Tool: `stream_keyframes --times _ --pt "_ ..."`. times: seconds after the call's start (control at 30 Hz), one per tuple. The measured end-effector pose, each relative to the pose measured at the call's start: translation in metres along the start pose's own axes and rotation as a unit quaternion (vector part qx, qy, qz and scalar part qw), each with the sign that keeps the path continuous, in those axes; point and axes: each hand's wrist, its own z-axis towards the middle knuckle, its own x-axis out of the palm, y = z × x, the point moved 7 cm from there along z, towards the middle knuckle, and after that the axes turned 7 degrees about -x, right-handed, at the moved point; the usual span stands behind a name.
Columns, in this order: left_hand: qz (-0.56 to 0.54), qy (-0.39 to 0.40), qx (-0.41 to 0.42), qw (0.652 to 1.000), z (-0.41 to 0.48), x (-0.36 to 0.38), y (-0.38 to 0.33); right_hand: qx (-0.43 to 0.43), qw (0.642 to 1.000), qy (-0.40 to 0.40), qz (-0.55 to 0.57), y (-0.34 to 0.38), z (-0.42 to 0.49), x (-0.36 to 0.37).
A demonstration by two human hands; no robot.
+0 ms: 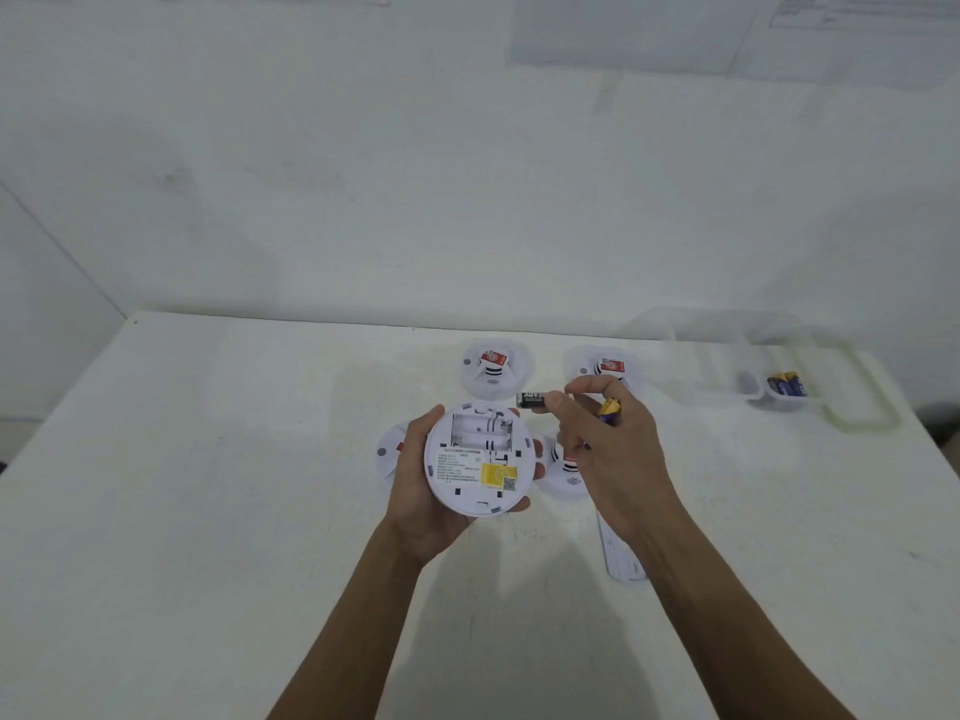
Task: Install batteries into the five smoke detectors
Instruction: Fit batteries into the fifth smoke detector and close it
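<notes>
White desk [208, 511], four smoke detectors [496, 374] lying on it. Fifth detector [478, 459], back up with its bay open, is cupped in left hand [415, 491]. Right hand [613, 449] pinches black battery [531, 400] just beside the bay, with blue-yellow battery [610, 409] under its curled fingers.

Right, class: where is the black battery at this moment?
Head view, near centre: the black battery is pinched in the right hand, by the far right rim of the detector the left hand holds.
</notes>
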Motion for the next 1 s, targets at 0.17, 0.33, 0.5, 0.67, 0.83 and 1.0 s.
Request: stream_keyframes --times 0.17,0.33,0.5,0.67,0.83,1.0 --pt "-0.006 0.009 0.007 1.0 0.001 0.002 0.0 -0.131 0.981 0.005 -0.144 0.021 -0.007 0.007" --pt "0.032 0.012 0.053 0.998 0.0 0.002 -0.006 -0.185 0.961 0.029 -0.203 0.029 -0.013 0.017" --pt "0.087 -0.046 0.111 0.989 -0.005 0.004 -0.012 -0.234 0.935 0.04 -0.262 0.032 -0.018 0.024" --pt "0.116 -0.036 0.123 0.985 -0.003 0.002 -0.016 -0.28 0.914 0.058 -0.288 0.036 -0.02 0.03" --pt "0.124 -0.023 0.135 0.983 -0.002 -0.003 -0.014 -0.373 0.846 0.108 -0.366 0.039 -0.026 0.046" --pt "0.145 -0.041 0.149 0.977 -0.005 -0.001 -0.02 -0.437 0.78 0.19 -0.406 0.034 -0.027 0.061"
